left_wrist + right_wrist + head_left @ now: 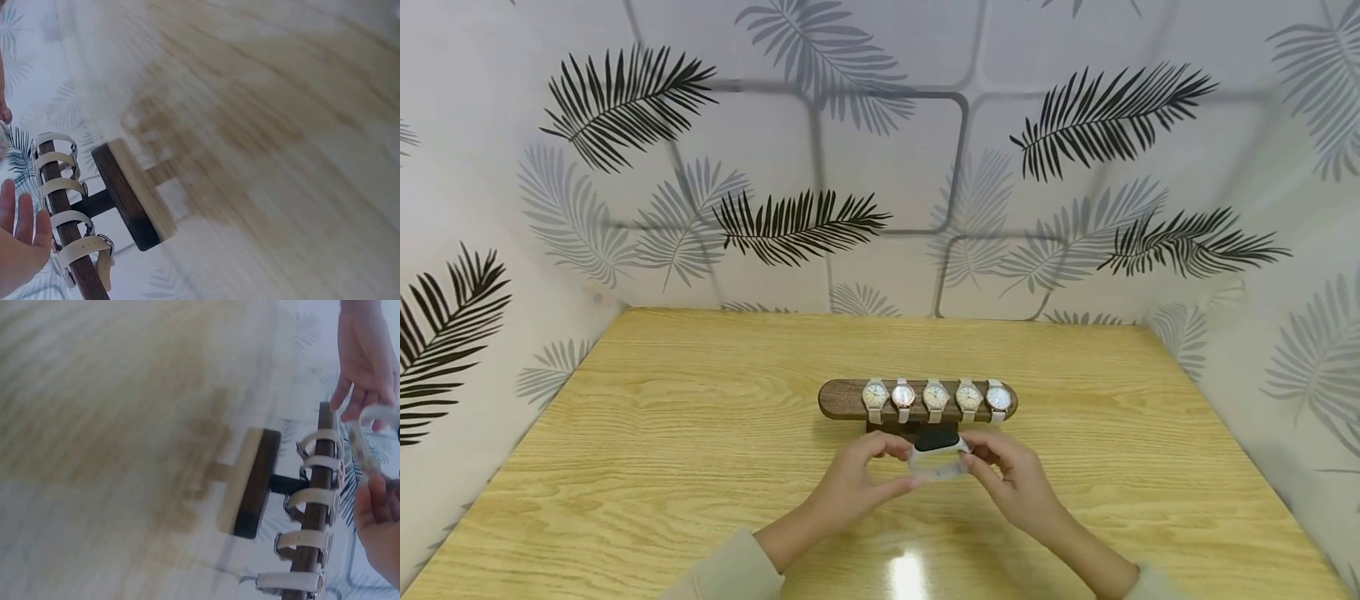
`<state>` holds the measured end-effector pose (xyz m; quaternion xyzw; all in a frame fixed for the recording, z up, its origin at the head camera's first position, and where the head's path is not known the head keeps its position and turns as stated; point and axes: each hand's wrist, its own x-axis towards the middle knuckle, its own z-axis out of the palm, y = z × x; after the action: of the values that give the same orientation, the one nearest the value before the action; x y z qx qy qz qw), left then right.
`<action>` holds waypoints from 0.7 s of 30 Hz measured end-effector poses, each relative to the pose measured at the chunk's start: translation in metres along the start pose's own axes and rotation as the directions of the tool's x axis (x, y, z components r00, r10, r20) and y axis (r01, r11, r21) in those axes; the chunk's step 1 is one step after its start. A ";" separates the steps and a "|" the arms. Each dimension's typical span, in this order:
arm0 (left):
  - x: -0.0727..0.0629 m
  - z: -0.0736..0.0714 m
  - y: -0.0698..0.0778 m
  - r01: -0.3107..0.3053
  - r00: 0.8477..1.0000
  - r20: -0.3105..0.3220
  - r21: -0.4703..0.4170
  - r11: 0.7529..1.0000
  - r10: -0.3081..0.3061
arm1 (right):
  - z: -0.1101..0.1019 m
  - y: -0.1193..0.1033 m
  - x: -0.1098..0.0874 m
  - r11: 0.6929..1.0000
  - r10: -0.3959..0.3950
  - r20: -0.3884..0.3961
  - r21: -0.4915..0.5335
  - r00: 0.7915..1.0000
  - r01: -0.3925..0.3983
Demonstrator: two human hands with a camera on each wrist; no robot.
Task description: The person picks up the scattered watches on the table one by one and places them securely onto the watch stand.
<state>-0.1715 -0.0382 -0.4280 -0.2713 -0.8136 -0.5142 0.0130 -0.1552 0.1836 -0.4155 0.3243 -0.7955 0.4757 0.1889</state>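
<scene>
A smartwatch [937,440] with a black face and a pale looped strap is held up between my two hands, in front of a dark wooden watch stand [842,400]. My left hand [859,475] holds its left side between thumb and index finger; the other fingers extend loosely in the left wrist view. On the opposite side, my right hand [1015,479] pinches the strap [367,456] with thumb and fingers. Several watches [936,396] with pale straps sit side by side around the stand's bar.
The stand's base [128,194] rests on a light wood-grain table [700,417]. Leaf-patterned wall covering [887,275] rises behind the table and along both sides. A bright light reflection lies near the table's front.
</scene>
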 end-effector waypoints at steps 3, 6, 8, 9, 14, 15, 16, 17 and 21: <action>-0.001 -0.004 0.003 -0.047 0.998 0.042 0.019 0.999 0.046 | -0.007 0.003 0.003 0.988 0.032 0.120 0.148 0.992 -0.050; 0.000 -0.006 0.007 -0.084 0.993 0.092 0.039 0.996 0.080 | -0.009 0.005 0.005 0.962 0.064 0.224 0.245 0.973 -0.120; 0.001 -0.006 0.010 -0.097 0.988 0.126 0.033 0.995 0.092 | -0.008 0.007 0.005 0.952 0.070 0.252 0.272 0.965 -0.140; 0.001 -0.005 0.011 -0.100 0.985 0.142 0.034 0.994 0.095 | -0.007 0.008 0.005 0.949 0.066 0.257 0.283 0.964 -0.140; 0.000 -0.002 0.016 -0.078 0.974 0.213 0.021 0.997 0.072 | -0.001 0.015 0.006 0.932 0.055 0.249 0.336 0.967 -0.139; 0.000 -0.001 0.016 -0.077 0.972 0.226 0.024 0.997 0.069 | 0.000 0.016 0.006 0.926 0.065 0.252 0.345 0.965 -0.152; 0.000 -0.001 0.016 -0.074 0.969 0.238 0.020 0.997 0.067 | 0.001 0.015 0.007 0.923 0.072 0.254 0.349 0.965 -0.161; 0.000 0.000 0.016 -0.078 0.966 0.247 0.017 0.997 0.072 | 0.001 0.013 0.008 0.925 0.075 0.256 0.343 0.964 -0.164; 0.000 0.002 0.017 -0.084 0.963 0.257 0.014 0.996 0.077 | 0.004 0.011 0.010 0.928 0.089 0.254 0.331 0.963 -0.173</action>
<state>-0.1630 -0.0316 -0.4151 -0.3679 -0.8029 -0.4641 -0.0679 -0.1699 0.1802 -0.4188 0.3525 -0.7347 0.5796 0.0006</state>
